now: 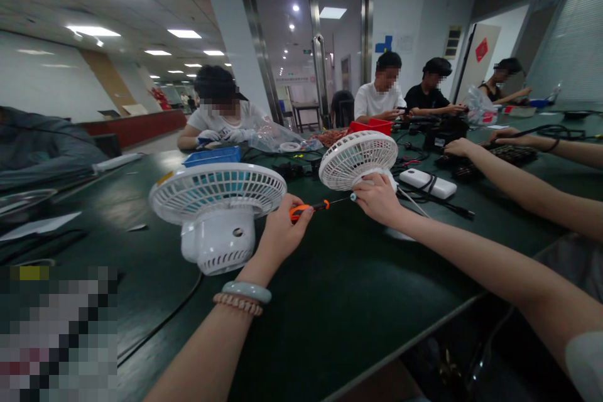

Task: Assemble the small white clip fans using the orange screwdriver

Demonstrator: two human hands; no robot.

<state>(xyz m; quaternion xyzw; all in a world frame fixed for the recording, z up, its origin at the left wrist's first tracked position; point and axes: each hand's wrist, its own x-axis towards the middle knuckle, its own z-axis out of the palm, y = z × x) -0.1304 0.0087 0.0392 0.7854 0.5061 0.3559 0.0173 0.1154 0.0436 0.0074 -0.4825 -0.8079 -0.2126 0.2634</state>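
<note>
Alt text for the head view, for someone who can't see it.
The left hand holds an orange-and-black screwdriver pointing toward the right hand, which touches a white fan. A second white fan sits on the dark green table, other people seated beyond.

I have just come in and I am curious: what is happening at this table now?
A person is holding an orange-and-black screwdriver in the left hand, with its shaft pointing toward the right hand. That right hand is at the back of a white fan; its exact grip is hard to tell. Another white fan sits on the green table, beside the left hand. Across the table, a co-worker wears white gloves, near a blue tray.
</note>
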